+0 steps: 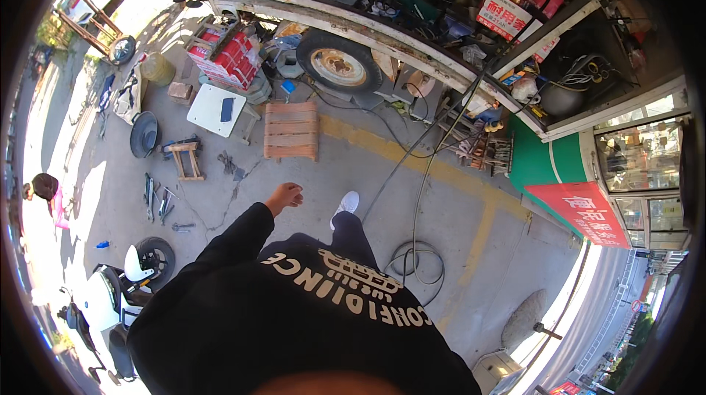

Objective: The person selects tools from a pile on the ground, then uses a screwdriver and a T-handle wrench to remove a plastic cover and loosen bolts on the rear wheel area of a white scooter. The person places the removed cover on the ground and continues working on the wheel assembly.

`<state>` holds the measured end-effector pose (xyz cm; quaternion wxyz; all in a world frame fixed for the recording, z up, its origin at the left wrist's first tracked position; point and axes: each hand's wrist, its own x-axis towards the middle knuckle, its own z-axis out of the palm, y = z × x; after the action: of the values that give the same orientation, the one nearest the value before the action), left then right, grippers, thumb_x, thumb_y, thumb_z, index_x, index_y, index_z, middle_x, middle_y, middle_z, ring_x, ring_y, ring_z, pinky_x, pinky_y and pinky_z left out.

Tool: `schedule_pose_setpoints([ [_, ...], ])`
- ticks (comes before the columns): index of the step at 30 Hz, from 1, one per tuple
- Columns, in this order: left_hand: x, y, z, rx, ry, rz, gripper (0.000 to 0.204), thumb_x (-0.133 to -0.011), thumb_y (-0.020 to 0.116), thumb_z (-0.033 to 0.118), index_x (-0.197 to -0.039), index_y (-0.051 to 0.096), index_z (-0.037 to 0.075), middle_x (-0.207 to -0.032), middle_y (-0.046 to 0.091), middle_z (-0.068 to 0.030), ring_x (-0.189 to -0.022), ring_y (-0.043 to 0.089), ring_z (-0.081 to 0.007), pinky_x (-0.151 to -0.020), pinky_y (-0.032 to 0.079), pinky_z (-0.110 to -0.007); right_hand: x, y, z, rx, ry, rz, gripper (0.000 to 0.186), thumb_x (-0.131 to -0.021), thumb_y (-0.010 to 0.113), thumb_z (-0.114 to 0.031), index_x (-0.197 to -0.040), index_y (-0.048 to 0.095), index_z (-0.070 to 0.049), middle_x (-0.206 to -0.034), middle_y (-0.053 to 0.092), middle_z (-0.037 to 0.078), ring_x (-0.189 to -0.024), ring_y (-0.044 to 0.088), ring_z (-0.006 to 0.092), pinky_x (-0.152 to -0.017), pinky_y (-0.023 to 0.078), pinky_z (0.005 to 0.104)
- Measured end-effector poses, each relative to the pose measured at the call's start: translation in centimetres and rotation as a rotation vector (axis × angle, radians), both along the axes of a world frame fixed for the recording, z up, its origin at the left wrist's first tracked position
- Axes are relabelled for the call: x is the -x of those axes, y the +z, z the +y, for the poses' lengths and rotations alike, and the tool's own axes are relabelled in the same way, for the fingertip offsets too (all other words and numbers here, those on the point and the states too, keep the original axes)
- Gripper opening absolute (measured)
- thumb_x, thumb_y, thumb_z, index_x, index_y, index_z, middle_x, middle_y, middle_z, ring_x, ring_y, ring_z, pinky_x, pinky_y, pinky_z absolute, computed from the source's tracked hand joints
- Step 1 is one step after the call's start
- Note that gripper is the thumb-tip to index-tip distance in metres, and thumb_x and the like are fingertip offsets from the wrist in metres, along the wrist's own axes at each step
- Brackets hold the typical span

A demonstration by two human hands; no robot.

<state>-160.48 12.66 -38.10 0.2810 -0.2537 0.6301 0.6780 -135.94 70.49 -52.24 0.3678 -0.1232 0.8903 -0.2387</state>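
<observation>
My left hand (285,198) hangs over the concrete floor at the end of a black sleeve. Nothing is held in it; its fingers are loosely curled and slightly apart. Closest beyond it stands a low wooden slatted stool (291,143), apart from the hand. To the right of the hand is my white shoe (346,207). My right hand is out of sight. Farther left, a small white-topped table (208,116) has a dark phone (229,109) lying on it.
Hand tools (163,202), a small wooden stool (187,162) and a dark basin (145,134) stand left. A scooter (110,299) is parked lower left. A tyre (340,61) leans beneath a cluttered workbench cabinet (412,31). A hose (415,262) coils across the floor at right.
</observation>
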Motion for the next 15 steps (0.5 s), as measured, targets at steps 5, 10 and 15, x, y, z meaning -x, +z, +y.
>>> schedule_pose_setpoints([
  [5,6.6,-1.9,-5.5,0.039,-0.071,-0.266,0.028,-0.092,0.054,0.024,-0.111,0.058,0.003,-0.088,0.066,-0.0116,-0.074,0.067,-0.0236,-0.062,0.054,-0.037,26.9,7.9,-3.6,0.371,-1.151,-0.492,0.019,-0.091,0.051,-0.021,-0.086,0.059,-0.004,-0.076,0.063,0.009,-0.064,0.066,0.0221,-0.052,0.053,0.0343],
  [10,15.1,-1.9,-4.1,0.043,0.275,-0.319,0.031,-0.093,0.056,0.025,-0.113,0.056,0.002,-0.091,0.067,-0.0148,-0.075,0.067,-0.0244,-0.067,0.055,-0.037,53.0,9.7,-3.8,0.258,-0.975,-0.176,0.021,-0.091,0.053,-0.02,-0.092,0.063,-0.002,-0.073,0.066,0.01,-0.055,0.064,0.0198,-0.047,0.052,0.0321],
  [15,20.3,-2.2,-6.7,0.095,0.314,-0.491,0.032,-0.092,0.055,0.024,-0.115,0.057,0.003,-0.09,0.066,-0.0141,-0.075,0.068,-0.0257,-0.066,0.054,-0.038,72.7,15.6,-16.2,0.52,-0.704,-0.04,0.025,-0.092,0.055,-0.022,-0.104,0.064,-0.002,-0.083,0.069,0.01,-0.069,0.067,0.0161,-0.061,0.053,0.0287],
])
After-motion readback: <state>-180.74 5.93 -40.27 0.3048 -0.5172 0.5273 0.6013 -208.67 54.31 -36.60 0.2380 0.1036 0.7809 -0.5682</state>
